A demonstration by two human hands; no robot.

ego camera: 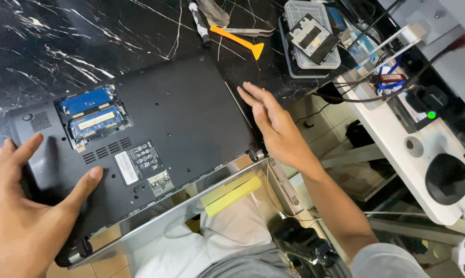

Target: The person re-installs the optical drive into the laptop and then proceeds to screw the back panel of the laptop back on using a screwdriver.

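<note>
Bracing the upturned laptop (155, 139) on the desk (47, 46), my left hand (27, 206) spreads open on its near-left corner while my right hand (276, 126) lies flat against its right edge; its long axis runs left-right between them.

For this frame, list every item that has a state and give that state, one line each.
Laptop: upside down on the black marble table, near edge overhanging.
Memory bay: cover off, blue modules exposed.
Left hand: open, thumb on the laptop base.
Right hand: open, fingers flat at the laptop's right edge.
Orange pry tool: lying unused on the table.
Plastic box: open, a drive bracket on top.
</note>
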